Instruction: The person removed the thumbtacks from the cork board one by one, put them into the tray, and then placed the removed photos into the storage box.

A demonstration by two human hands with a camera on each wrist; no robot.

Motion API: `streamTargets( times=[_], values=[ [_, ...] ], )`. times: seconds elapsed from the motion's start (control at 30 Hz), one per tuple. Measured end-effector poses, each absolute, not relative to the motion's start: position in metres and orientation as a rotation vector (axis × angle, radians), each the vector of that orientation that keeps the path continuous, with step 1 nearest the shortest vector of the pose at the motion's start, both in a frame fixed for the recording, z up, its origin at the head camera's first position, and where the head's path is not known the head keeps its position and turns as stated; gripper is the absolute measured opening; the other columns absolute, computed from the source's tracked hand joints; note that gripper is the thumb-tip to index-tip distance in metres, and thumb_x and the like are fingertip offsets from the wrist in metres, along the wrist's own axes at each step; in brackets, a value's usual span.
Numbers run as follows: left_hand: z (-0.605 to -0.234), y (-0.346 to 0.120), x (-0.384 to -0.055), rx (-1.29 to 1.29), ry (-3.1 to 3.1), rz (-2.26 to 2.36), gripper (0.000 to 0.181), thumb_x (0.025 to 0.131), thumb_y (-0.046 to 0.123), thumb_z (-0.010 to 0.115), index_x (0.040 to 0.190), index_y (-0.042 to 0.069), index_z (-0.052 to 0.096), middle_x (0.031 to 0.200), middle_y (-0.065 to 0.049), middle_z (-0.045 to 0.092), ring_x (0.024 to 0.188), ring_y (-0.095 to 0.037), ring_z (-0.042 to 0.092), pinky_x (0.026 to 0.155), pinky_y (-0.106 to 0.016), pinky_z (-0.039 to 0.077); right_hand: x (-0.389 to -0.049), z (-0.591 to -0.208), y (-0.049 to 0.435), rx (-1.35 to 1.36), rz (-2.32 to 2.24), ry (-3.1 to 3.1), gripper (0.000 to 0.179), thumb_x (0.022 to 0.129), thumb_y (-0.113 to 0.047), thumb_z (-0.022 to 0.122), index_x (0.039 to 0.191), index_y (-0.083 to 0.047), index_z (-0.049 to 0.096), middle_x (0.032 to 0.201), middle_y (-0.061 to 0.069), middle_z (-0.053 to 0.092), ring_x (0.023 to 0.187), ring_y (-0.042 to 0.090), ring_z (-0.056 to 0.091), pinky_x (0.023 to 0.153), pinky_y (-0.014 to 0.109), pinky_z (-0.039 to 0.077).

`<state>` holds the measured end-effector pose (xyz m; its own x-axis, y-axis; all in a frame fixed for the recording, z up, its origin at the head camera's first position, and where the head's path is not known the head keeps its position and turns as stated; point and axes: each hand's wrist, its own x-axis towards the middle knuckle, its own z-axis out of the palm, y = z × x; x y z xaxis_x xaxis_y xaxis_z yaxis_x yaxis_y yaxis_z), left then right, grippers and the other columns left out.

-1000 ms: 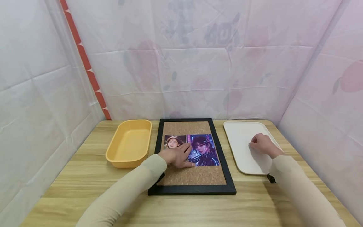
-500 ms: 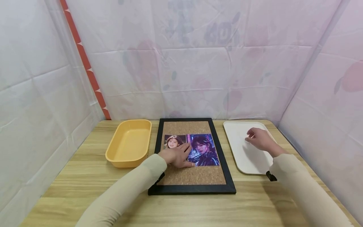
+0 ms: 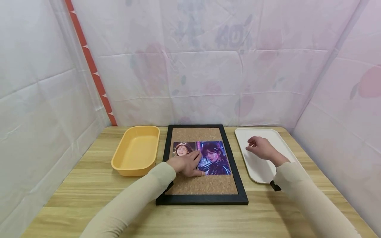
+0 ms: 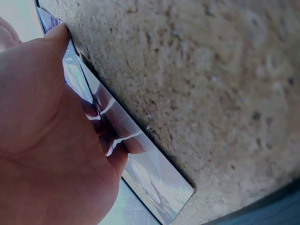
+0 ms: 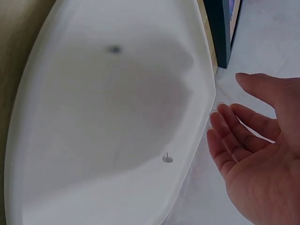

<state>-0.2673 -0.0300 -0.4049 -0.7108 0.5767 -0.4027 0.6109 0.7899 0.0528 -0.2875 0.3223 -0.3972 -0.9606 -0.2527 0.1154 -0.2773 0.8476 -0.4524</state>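
Observation:
My left hand [image 3: 188, 164] rests flat over two picture cards on a black-framed cork board [image 3: 205, 185]. Under its fingers lies a smiling portrait card [image 3: 182, 149], partly covered. The thumb touches the lower left corner of a purple-blue card [image 3: 215, 160] on the right. In the left wrist view the palm [image 4: 51, 136] hides much of the cards. My right hand [image 3: 262, 149] hovers above a white tray [image 3: 260, 173], fingers loosely bent. The right wrist view shows its thumb apart from the fingers, nothing visible between. On the tray stands a thumbtack [image 5: 167, 158], point up.
A yellow open bin [image 3: 135, 150] stands left of the board. The wooden table [image 3: 190, 221] bears everything, with white curtains [image 3: 202, 76] behind and at both sides. A blurred dark spot [image 5: 113, 49] shows on the tray in the right wrist view.
My right hand has moved left over the tray toward the board, and its fingers have loosened from a tighter curl. My left hand and the cards have stayed put.

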Motion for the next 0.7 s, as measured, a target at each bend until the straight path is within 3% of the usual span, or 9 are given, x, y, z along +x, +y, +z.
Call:
streamTargets(
  times=[0.7],
  values=[
    [-0.408,-0.029,-0.270,0.897,2.581,-0.125,0.091,0.100,0.070,0.039,0.166,0.015,0.012,0.173,-0.002,0.004,0.159,-0.019,0.006,0.126,-0.040,0.019,-0.293,-0.397,0.291,0.525,0.766,-2.946,0.029,0.094,-0.006,0.067,0.111,0.017,0.062,0.098,0.024,0.068,0.091,0.036,0.066,0.081,0.051,0.056]
  ],
)
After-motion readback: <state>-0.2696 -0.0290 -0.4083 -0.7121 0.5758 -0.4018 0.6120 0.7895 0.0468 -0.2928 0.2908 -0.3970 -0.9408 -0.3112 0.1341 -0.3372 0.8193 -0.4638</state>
